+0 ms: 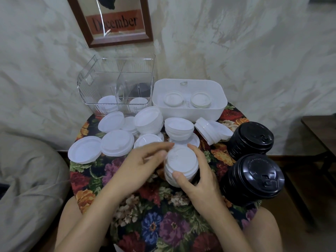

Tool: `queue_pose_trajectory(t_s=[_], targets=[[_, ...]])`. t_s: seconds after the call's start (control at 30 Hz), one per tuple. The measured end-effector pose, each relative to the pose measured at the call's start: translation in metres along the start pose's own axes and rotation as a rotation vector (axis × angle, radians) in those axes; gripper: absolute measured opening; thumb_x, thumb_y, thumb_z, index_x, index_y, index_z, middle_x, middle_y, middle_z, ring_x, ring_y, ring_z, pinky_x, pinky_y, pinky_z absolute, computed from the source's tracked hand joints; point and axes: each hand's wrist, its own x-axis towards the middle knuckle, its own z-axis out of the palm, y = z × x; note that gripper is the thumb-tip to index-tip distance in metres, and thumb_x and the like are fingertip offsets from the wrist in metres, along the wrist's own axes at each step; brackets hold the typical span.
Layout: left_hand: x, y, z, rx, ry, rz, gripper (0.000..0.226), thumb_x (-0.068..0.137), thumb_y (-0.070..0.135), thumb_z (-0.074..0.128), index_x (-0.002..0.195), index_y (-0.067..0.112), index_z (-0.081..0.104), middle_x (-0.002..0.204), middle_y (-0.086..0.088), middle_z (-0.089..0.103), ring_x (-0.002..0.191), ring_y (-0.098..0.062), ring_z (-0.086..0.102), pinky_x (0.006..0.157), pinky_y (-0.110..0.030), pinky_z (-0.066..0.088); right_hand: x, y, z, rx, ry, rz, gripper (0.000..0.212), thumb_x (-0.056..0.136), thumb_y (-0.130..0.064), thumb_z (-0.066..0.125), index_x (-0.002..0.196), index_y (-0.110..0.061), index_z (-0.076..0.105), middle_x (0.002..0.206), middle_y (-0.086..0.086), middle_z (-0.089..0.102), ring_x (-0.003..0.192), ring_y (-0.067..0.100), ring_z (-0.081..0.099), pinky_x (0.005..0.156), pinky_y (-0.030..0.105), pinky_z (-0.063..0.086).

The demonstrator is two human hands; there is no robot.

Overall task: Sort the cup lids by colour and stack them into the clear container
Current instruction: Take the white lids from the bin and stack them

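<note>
The room was dim, under soft, even light with a greyish cast and faint shadows. The stack of white lids (181, 160) washed out, losing detail. Glare streaked the framed picture (112, 20) and the clear container (87, 82). The left hand (143, 164) was smeared by motion at its fingers. Wide-angle bending curved the wall (254, 51) at the edges.
</note>
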Motion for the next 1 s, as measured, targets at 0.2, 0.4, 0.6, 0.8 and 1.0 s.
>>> queue_pose_trajectory(t_s=[0.2, 0.4, 0.6, 0.8, 1.0], targets=[[0.089, 0.033, -0.006, 0.173, 0.211, 0.146, 0.02, 0.102, 0.019, 0.063, 0.116, 0.028, 0.073, 0.11, 0.013, 0.075, 0.095, -0.007, 0.072, 0.082, -0.031, 0.061, 0.0, 0.001, 0.001, -0.007, -0.011, 0.029, 0.079, 0.077, -0.074, 0.066, 0.146, -0.056, 0.033, 0.144, -0.03, 0.042, 0.133, -0.006, 0.043, 0.107, 0.029, 0.045], [0.201, 0.024, -0.01, 0.676, 0.082, 0.012, 0.042, 0.098, 0.028, 0.065, 0.14, 0.026, 0.059, 0.138, 0.003, 0.063, 0.123, -0.019, 0.06, 0.103, -0.033, 0.045, -0.002, -0.001, 0.0, -0.002, -0.029, 0.057, 0.078, 0.078, -0.073, 0.067, 0.146, -0.06, 0.03, 0.147, -0.027, 0.041, 0.136, -0.002, 0.043, 0.11, 0.04, 0.046], [0.253, 0.012, -0.015, 0.981, -0.108, -0.24, 0.07, 0.092, 0.036, 0.074, 0.152, 0.019, 0.041, 0.153, -0.005, 0.048, 0.134, -0.029, 0.05, 0.097, -0.031, 0.039, -0.002, -0.002, -0.001, 0.001, -0.047, 0.065, 0.079, 0.078, -0.075, 0.066, 0.146, -0.063, 0.027, 0.147, -0.03, 0.039, 0.137, -0.002, 0.041, 0.111, 0.042, 0.044], [0.268, -0.001, -0.013, 1.21, -0.152, -0.251, 0.035, 0.096, 0.019, 0.064, 0.129, 0.007, 0.059, 0.125, -0.013, 0.064, 0.106, -0.032, 0.06, 0.084, -0.036, 0.046, -0.002, -0.003, -0.003, -0.003, -0.06, 0.057, 0.077, 0.08, -0.071, 0.067, 0.145, -0.064, 0.027, 0.145, -0.035, 0.038, 0.136, -0.005, 0.04, 0.11, 0.039, 0.044], [0.265, 0.002, -0.012, 1.187, 0.023, -0.116, 0.02, 0.095, 0.012, 0.06, 0.113, 0.007, 0.068, 0.113, -0.013, 0.07, 0.103, -0.034, 0.063, 0.082, -0.036, 0.046, -0.002, -0.003, -0.003, -0.007, -0.05, 0.048, 0.075, 0.079, -0.069, 0.067, 0.143, -0.065, 0.028, 0.144, -0.034, 0.039, 0.135, -0.006, 0.041, 0.109, 0.036, 0.045]])
